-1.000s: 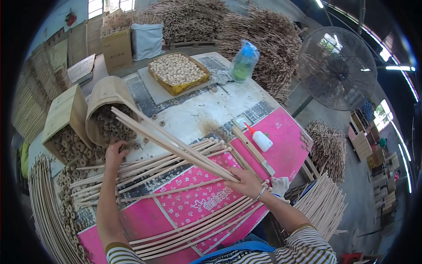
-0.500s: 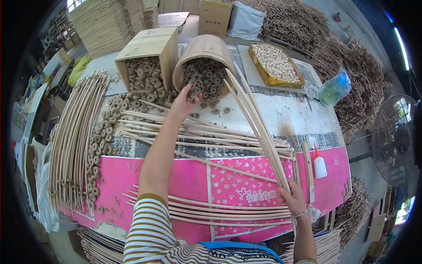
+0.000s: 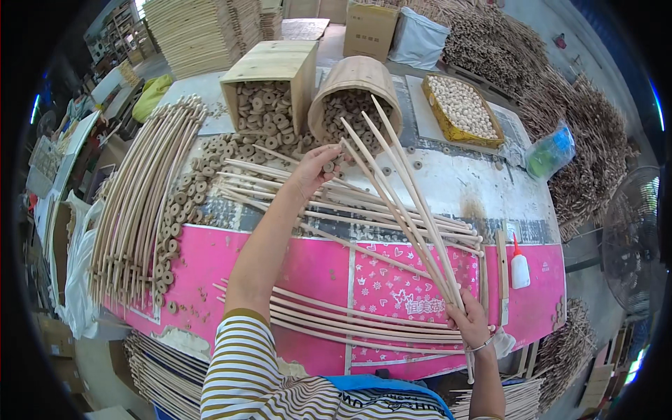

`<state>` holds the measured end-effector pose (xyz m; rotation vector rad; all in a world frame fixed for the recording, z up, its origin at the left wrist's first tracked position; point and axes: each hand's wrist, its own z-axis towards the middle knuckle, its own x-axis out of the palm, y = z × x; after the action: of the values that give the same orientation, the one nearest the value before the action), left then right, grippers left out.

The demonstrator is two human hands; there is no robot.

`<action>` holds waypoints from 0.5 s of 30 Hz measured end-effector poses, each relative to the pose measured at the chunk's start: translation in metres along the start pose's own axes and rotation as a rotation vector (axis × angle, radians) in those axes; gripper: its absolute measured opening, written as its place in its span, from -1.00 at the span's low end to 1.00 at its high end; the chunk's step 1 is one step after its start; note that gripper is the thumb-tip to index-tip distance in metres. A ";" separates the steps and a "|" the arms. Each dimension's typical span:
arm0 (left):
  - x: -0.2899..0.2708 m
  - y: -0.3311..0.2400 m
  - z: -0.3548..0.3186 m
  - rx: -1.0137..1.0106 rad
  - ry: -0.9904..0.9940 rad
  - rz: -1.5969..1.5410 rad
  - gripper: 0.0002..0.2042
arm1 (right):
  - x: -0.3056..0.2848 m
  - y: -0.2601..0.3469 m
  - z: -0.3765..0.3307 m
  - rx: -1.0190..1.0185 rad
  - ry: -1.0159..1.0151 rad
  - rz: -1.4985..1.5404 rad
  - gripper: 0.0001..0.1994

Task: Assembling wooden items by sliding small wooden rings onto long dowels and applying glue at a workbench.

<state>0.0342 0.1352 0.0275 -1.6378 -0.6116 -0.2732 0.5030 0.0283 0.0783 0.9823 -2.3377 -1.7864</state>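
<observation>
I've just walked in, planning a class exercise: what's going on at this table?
A person's right grip holds several long, pale wooden sticks, spread like a fan. The left grip holds a small grey-brown ring near one stick's tip; whether any ring is threaded there is unclear. Beyond, a round wooden bucket lies on its side beside a square wooden box, both holding more rings.

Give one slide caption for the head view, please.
The right hand holds long pale sticks; the left hand holds a brown ring.

A caged fan (image 3: 638,241) stands right above grey floor (image 3: 586,285), stacked boards (image 3: 189,35) back left.
</observation>
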 end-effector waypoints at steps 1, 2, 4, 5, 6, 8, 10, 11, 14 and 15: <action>-0.004 -0.001 -0.005 0.004 -0.007 0.000 -0.77 | 0.001 0.001 -0.003 -0.003 0.008 -0.001 -0.81; -0.007 -0.003 -0.011 0.008 0.006 -0.003 -0.77 | 0.003 0.001 -0.005 -0.029 0.006 -0.027 -0.82; -0.015 -0.007 -0.023 0.016 0.028 -0.005 -0.77 | 0.005 0.001 -0.010 -0.058 0.008 -0.054 -0.84; -0.018 -0.009 -0.028 0.021 0.025 -0.003 -0.77 | 0.006 -0.001 -0.012 -0.051 0.009 -0.053 -0.85; -0.023 -0.010 -0.034 0.029 0.041 -0.003 -0.77 | 0.006 -0.002 -0.014 -0.043 0.011 -0.051 -0.86; -0.028 -0.013 -0.045 0.040 0.049 0.018 -0.78 | 0.008 -0.002 -0.017 -0.053 0.025 -0.070 -0.87; -0.034 -0.017 -0.054 0.051 0.074 0.069 -0.78 | 0.009 -0.003 -0.020 -0.060 0.040 -0.089 -0.88; -0.030 -0.022 -0.061 0.050 0.044 0.155 -0.79 | 0.009 -0.003 -0.021 -0.078 0.033 -0.105 -0.89; -0.029 -0.036 -0.077 0.028 0.121 0.437 -0.76 | 0.010 0.004 -0.022 -0.125 0.016 -0.131 -0.89; -0.022 -0.039 -0.087 -0.004 0.142 0.462 -0.75 | 0.013 0.009 -0.020 -0.153 0.012 -0.136 -0.88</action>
<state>0.0100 0.0479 0.0637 -1.6958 -0.1151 -0.0495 0.4967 0.0059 0.0883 1.1496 -2.1361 -1.9662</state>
